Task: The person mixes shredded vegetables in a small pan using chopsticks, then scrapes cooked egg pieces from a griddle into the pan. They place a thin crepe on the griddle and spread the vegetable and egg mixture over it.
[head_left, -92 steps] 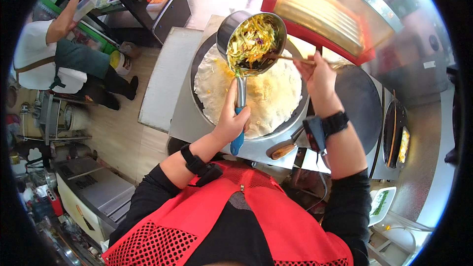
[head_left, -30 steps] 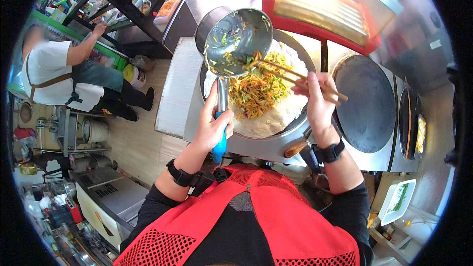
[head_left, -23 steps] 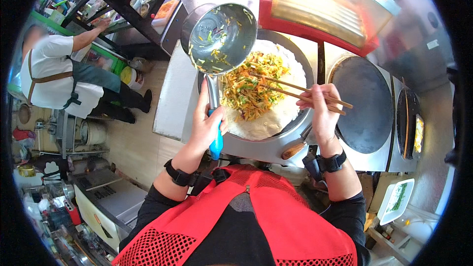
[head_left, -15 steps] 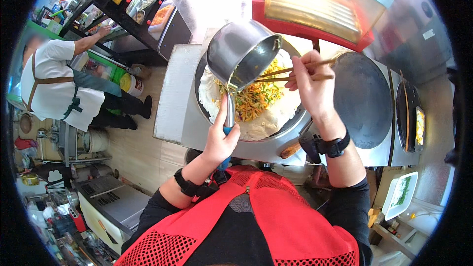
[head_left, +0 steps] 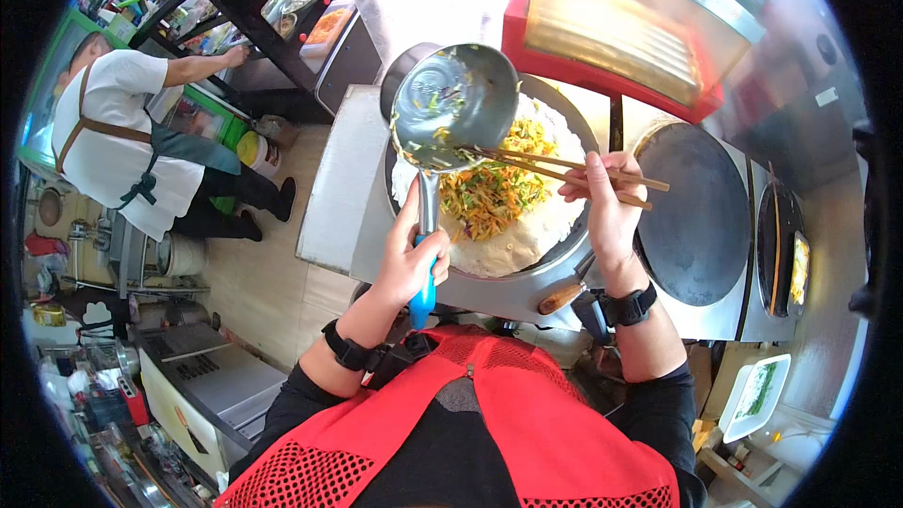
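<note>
My left hand [head_left: 411, 257] is closed round the blue-ended handle of a metal saucepan [head_left: 489, 103], which I hold tilted above a round griddle [head_left: 588, 132]. Oily residue and a few vegetable shreds cling to the pan's inside. Between the fingers of my right hand [head_left: 609, 212] is a pair of wooden chopsticks [head_left: 546, 166], their tips at the pan's lower rim. Beneath the pan lies a thin pale pancake [head_left: 499, 249] spread over the griddle. Heaped on the pancake is shredded vegetable filling [head_left: 494, 198], orange, yellow and green; the pan hides part of both.
A second round griddle [head_left: 696, 216] stands to the right, bare and dark. Behind is a red-framed glass case [head_left: 621, 28]. A wooden-handled tool [head_left: 562, 298] lies at the counter's front edge. At far left a co-worker [head_left: 132, 132] reaches toward a black rack [head_left: 254, 47].
The saucepan has turned so its inside faces me more, and its handle stands more upright. My chopsticks have come to the pan's rim, with my right hand slightly lower.
</note>
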{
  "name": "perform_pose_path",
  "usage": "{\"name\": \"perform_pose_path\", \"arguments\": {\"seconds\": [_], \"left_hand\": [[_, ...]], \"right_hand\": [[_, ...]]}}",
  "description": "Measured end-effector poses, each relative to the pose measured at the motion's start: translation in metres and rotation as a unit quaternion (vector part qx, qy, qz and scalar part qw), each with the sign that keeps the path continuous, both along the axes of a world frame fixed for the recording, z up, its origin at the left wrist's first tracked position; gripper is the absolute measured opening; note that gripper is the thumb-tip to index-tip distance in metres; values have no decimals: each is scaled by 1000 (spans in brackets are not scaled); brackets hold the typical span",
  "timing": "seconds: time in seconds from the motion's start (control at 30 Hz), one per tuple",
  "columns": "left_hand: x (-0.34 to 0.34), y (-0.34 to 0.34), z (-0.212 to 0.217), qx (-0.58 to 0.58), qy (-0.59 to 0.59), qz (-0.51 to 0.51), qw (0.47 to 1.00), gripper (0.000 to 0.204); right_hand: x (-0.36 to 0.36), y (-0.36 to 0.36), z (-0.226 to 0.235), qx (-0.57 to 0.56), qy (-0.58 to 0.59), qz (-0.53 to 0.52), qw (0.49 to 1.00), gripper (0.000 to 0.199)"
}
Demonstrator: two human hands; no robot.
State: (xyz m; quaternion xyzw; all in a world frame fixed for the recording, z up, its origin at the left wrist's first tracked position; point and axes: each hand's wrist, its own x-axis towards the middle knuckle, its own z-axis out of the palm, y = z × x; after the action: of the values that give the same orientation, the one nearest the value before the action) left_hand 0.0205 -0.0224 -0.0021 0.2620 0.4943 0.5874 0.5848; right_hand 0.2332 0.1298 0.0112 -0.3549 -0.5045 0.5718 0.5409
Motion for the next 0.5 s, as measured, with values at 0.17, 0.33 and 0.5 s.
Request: {"name": "perform_pose_path", "arguments": {"seconds": [0.17,0.33,0.5], "left_hand": [[-4,-1,15,18,-95,-77,992,81],[-13,-4,7,30,-156,-84,984,81],[-4,1,3,0,-114,-72,991,82]], "right_hand": [[-41,17,29,159,-10,-13,987,14],[-26,-11,39,131,-83,41,987,12],[-75,-5,104,412,-186,-74,889,5]]}}
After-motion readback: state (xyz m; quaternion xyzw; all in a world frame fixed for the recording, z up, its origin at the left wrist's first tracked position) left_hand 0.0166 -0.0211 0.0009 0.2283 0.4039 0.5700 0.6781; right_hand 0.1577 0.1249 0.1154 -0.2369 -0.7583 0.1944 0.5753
